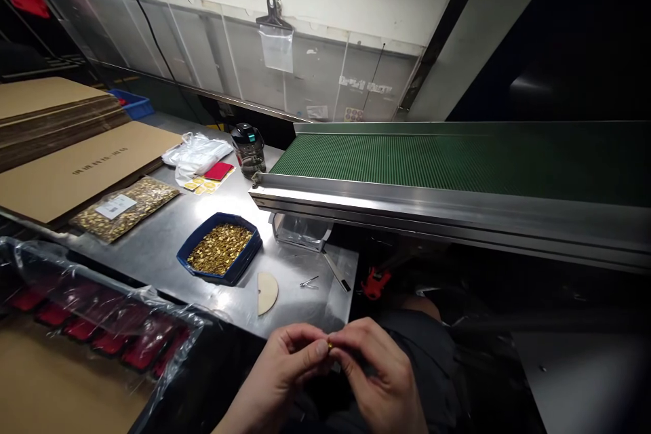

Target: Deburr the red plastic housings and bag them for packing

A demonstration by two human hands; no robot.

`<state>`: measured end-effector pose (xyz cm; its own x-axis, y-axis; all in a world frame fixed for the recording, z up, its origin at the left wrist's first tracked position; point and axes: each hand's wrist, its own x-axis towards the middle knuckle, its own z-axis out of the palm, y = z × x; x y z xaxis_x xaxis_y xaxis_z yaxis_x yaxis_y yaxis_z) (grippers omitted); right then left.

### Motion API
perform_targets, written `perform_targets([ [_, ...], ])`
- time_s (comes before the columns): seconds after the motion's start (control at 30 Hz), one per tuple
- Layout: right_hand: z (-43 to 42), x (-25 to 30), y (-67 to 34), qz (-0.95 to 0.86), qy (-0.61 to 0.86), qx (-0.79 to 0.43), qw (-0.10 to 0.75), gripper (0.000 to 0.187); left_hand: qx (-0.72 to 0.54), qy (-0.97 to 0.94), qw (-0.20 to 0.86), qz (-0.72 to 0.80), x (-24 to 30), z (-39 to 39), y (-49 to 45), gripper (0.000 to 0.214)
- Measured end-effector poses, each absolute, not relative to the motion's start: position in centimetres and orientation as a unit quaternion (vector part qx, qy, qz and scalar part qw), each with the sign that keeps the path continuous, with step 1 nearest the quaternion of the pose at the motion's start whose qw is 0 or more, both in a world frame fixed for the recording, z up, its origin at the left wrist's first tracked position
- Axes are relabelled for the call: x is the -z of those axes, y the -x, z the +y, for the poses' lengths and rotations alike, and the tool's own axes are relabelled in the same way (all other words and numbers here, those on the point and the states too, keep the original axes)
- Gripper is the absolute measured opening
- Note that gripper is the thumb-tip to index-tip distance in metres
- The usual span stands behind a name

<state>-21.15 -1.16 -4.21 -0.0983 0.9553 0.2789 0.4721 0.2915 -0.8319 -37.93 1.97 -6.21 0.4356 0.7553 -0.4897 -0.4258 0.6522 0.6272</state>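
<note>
Low in the view, over my lap, my left hand (285, 366) and my right hand (379, 373) meet fingertip to fingertip. Between them they pinch a tiny gold piece (329, 345). Both hands have their fingers curled in a pinch. On the steel table (167, 237) ahead of my left hand stands a blue tray (239, 270) filled with many small gold pieces. A pale half-round card (266, 292) lies just right of that tray, nearest to my hands.
A green conveyor belt (458, 159) with a metal rail runs to the right. A bag of gold pieces (125, 207), flat cardboard (76, 163), a white plastic bag (196, 152), a dark jar (249, 146) and a plastic-covered box of red items (96, 336) lie on the left.
</note>
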Motion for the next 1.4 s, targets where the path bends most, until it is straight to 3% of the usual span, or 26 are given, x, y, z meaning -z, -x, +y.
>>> perform_targets([
  [0.23,-1.2,4.0,20.3,-0.71,0.517,-0.266,0.398,0.018,-0.345,-0.159,0.848,0.369,6.1,2.2,37.8,0.028],
  [0.57,-1.3,3.2,18.8,-0.728,0.489,-0.311,0.367,0.009,-0.347,-0.183,0.867,0.307,7.6,1.4,37.0,0.046],
  [0.87,-1.8,3.8,18.0,-0.769,0.491,-0.254,0.319,0.013,-0.332,-0.189,0.867,0.321,8.8,1.1,36.2,0.047],
  [1.17,-2.1,2.6,18.1,-0.744,0.527,-0.306,0.272,0.014,-0.313,-0.218,0.866,0.322,9.3,1.3,36.4,0.051],
  [1.3,-2.6,2.3,18.0,-0.715,0.545,-0.324,0.295,0.013,-0.304,-0.246,0.864,0.318,9.1,1.4,36.0,0.054],
  [1.4,-3.3,1.7,16.8,-0.609,0.602,-0.366,0.364,0.014,-0.303,-0.236,0.874,0.297,9.5,1.7,34.4,0.06],
])
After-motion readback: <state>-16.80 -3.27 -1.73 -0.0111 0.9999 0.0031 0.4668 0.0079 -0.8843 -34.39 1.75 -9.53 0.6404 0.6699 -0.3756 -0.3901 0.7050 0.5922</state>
